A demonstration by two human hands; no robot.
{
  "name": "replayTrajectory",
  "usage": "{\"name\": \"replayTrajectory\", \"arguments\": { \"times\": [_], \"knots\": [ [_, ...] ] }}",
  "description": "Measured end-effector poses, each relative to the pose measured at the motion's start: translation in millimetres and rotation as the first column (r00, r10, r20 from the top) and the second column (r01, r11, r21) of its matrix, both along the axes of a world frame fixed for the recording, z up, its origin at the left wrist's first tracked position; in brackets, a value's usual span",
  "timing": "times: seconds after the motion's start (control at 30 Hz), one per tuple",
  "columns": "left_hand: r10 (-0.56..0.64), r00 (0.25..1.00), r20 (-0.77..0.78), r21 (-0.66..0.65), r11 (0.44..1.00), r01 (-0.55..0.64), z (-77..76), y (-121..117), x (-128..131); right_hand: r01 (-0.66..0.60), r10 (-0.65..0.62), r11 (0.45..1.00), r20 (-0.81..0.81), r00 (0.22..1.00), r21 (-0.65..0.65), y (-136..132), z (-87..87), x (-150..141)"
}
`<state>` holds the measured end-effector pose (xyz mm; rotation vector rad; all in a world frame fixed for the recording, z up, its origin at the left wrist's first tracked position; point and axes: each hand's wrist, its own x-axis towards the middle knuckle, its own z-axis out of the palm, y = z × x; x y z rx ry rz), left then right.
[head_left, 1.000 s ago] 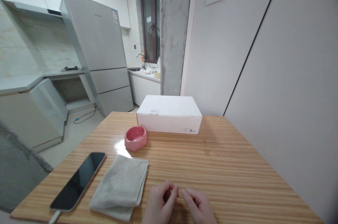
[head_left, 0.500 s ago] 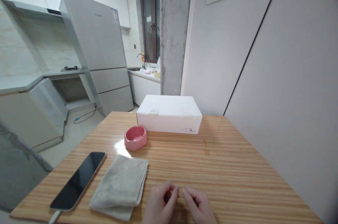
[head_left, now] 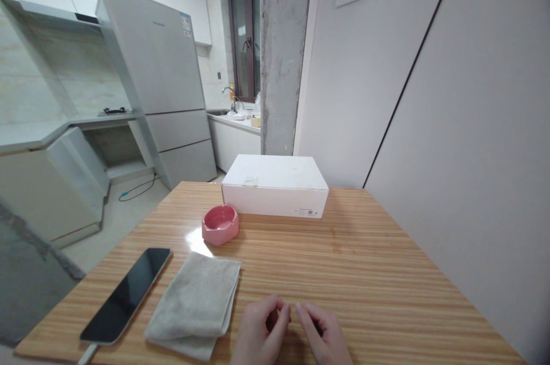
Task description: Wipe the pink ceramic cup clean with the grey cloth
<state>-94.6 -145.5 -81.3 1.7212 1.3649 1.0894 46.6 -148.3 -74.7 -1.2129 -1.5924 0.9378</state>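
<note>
My left hand [head_left: 263, 330] rests at the table's near edge, its fingers curled in toward the thumb and nothing visible in them. Beside it, a small gap away, my right hand [head_left: 323, 333] is likewise loosely closed and holds nothing that shows. Nearest to my left hand lies a folded grey cloth [head_left: 195, 302], apart from it on the left. Left of the cloth is a black-screened phone [head_left: 126, 296] with a white cable plugged into its near end. Behind the cloth stands a pink ashtray-like bowl [head_left: 220, 226].
A closed white box [head_left: 275, 187] sits at the back of the wood-grain table [head_left: 387, 290]. A pale wall [head_left: 464, 141] runs along the right. Beyond the table are a fridge [head_left: 158, 67], a grey pillar [head_left: 283, 55] and a sink counter [head_left: 236, 130].
</note>
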Motion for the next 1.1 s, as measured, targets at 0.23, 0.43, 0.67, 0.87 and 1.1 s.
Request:
{"name": "replayTrajectory", "arguments": {
  "times": [0.23,0.43,0.67,0.87,1.1],
  "knots": [
    [-0.021,0.999,-0.024,0.001,1.000,0.021,0.9,0,0,-0.008,0.008,0.999,0.008,1.000,-0.037,1,-2.5,0],
    [-0.041,0.998,-0.044,-0.025,0.999,0.040,10.3,-1,-2,-0.012,0.012,0.998,0.009,1.000,-0.063,2,-6.9,0],
    [-0.036,0.997,-0.066,-0.016,0.999,0.035,6.8,-1,-1,-0.015,0.013,0.997,-0.016,1.000,-0.079,0,-2.3,-1],
    [-0.028,0.997,-0.069,0.003,1.000,0.028,2.4,0,-1,-0.010,0.008,0.996,-0.028,1.000,-0.094,-1,0.7,-1],
    [-0.139,0.972,-0.190,-0.048,0.990,0.132,17.9,-5,-2,0.002,-0.001,0.997,0.003,1.000,-0.079,0,1.8,-2]
  ]
}}
